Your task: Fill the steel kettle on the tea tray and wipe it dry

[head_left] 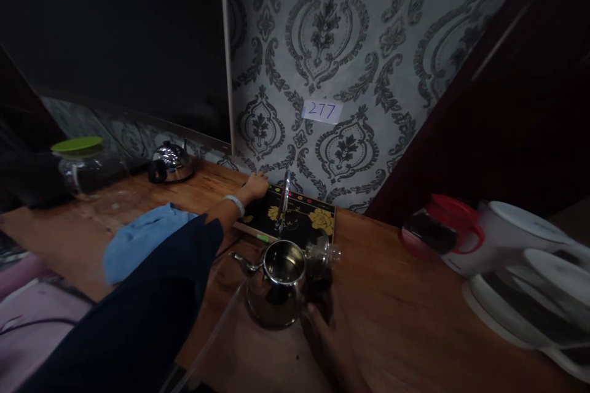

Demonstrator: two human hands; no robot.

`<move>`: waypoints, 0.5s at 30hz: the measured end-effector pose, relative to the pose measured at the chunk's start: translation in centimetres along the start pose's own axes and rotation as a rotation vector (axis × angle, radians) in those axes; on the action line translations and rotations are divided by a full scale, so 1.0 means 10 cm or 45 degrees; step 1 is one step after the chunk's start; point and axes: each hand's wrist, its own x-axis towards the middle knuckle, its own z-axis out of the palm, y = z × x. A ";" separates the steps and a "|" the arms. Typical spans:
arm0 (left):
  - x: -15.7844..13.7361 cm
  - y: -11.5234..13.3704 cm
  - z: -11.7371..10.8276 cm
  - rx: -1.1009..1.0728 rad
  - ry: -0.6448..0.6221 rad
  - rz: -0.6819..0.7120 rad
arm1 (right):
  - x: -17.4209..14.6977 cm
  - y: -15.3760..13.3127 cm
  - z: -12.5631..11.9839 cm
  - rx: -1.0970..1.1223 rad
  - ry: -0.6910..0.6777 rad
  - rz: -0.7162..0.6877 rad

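My left hand point(257, 187) reaches to the back left corner of a black electric tea stove point(299, 221) with gold flowers and a row of coloured buttons. Its fingers bend down at that edge, and their tips are hidden. A shiny metal kettle point(271, 304) with its top uncovered stands in front of the stove, spout to the left. My right hand point(325, 331) is closed round the kettle's dark handle on the right; its thumb shows. A clear glass lid point(318, 252) is tilted up beside the kettle's mouth. A curved chrome spout point(284, 196) rises from the stove.
A blue cloth point(142, 239), a second metal kettle point(171, 163) and a glass jar point(85, 163) with a green lid are on the left. A red-lidded jug point(442, 227) and a white appliance point(520, 233) stand right. A patterned wall point(332, 43) rises behind.
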 end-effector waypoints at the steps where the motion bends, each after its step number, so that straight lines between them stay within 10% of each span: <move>1: -0.02 0.00 -0.03 -0.008 0.019 -0.011 | 0.00 0.00 0.00 -0.006 -0.004 0.019; 8: -0.40 -0.08 -0.20 -0.303 0.254 -0.164 | 0.01 0.04 0.00 0.040 -0.031 0.038; 15: -1.61 0.09 -0.24 -1.206 0.497 -0.323 | 0.03 0.05 -0.01 0.097 -0.071 0.010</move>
